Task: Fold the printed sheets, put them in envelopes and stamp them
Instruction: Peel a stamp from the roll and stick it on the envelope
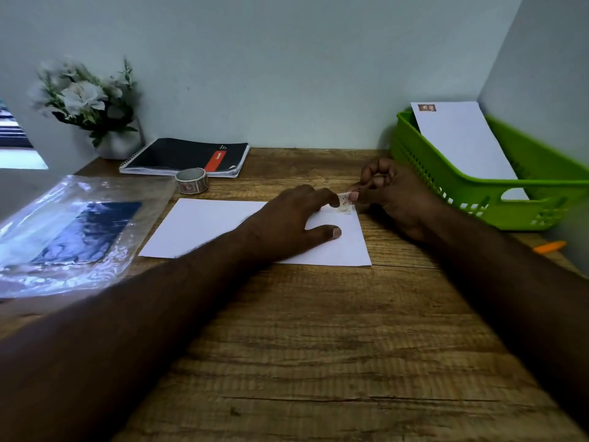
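A small stamp point(344, 201) is pinched by the curled fingers of the right hand point(390, 194) at the far right corner of a white envelope point(204, 228). The envelope is pressed flat on the wooden desk point(318, 346) by the spread left hand point(287, 224), a fingertip touching the stamp. A stamp roll point(192, 180) stands just beyond; a stamped envelope point(462, 138) leans in the green basket point(526, 199).

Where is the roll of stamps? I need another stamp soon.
The roll of stamps stands on the wooden desk, left of centre in the head view, just in front of the black spiral notebook and behind the white envelope.
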Tool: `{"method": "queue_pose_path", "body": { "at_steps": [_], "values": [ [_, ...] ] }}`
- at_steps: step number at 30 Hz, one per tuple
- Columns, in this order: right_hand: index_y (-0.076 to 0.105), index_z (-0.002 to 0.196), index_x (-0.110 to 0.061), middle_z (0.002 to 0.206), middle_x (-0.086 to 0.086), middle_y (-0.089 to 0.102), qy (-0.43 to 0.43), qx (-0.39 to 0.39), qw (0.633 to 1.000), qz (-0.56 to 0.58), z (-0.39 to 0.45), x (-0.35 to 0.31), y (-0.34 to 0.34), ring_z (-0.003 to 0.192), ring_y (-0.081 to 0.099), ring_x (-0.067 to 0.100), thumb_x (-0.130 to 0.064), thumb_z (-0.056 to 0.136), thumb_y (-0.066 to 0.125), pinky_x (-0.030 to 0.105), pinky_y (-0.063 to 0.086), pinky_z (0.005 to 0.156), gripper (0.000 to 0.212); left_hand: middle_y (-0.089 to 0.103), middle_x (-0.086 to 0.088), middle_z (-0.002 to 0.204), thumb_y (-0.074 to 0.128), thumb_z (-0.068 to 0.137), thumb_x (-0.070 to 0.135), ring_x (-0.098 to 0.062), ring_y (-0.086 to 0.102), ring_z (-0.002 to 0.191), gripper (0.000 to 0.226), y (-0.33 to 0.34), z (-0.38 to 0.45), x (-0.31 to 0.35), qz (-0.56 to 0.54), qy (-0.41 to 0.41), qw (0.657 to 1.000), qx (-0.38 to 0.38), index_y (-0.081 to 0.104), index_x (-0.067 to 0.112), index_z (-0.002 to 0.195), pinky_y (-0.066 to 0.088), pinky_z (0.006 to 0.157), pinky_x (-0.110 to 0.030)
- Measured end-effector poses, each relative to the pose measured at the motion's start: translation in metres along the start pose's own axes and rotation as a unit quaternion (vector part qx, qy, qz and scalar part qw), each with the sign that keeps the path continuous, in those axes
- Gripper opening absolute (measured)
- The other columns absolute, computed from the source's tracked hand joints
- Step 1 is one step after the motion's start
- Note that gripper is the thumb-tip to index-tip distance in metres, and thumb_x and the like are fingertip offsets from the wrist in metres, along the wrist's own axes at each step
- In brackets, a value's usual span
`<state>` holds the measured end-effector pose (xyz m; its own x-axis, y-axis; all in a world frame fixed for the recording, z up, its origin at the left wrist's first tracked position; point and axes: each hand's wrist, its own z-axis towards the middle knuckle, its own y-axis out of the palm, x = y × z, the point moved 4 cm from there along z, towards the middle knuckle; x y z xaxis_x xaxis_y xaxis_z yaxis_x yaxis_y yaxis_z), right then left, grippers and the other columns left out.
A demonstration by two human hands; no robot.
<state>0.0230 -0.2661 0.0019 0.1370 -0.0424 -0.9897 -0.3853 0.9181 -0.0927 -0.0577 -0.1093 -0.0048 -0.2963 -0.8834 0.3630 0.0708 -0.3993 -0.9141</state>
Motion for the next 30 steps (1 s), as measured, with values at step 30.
{"method": "queue_pose_path", "body": {
  "at_steps": [30],
  "values": [
    [0.051, 0.084, -0.011, 0.064, 0.006, 0.068, 0.033, 0.024, 0.999, -0.032, -0.0024, -0.0034, -0.0015, 0.066, 0.067, 0.019, 0.015, 0.075, 0.066, 0.028, 0.056, 0.062, 0.031, 0.045, 0.001, 0.133, 0.047, 0.094, 0.05, -0.015, 0.038, 0.122, 0.052, 0.0028, 0.0031, -0.0012, 0.029, -0.005, 0.999, -0.015, 0.033, 0.042, 0.144, 0.031, 0.093, -0.026]
  ]
}}
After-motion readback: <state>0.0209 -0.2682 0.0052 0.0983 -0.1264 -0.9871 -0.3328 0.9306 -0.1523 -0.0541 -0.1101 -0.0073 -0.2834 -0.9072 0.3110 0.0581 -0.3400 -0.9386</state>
